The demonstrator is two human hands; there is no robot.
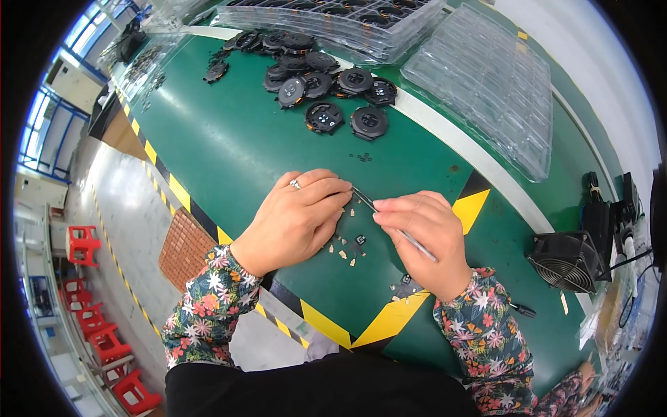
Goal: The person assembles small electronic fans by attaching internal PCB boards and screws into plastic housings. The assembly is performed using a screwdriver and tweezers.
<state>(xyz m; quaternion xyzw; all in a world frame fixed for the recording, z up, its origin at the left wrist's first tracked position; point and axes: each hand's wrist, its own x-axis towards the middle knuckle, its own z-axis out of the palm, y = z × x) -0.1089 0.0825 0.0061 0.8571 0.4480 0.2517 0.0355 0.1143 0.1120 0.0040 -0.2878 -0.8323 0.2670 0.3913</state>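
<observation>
My left hand (297,221), with a ring on one finger, rests over the green table. Its fingertips are pinched together, and whatever lies between them is too small to make out. In my right hand (429,247) is a pair of metal tweezers (417,244), tips pointing at the left fingertips. Below and between the hands lie several small beige pieces (342,255) and small dark parts (360,240). A few tiny black pieces (361,157) are beyond the fingertips. More small parts (405,286) sit beside my right wrist, on and by the yellow-black tape.
Round black watch cases (369,123) are heaped at the far side. Behind them stand stacked clear trays (326,31), with another clear tray (479,83) to their right. A small black fan (564,263) is at right. Another person's hand (588,377) shows at lower right.
</observation>
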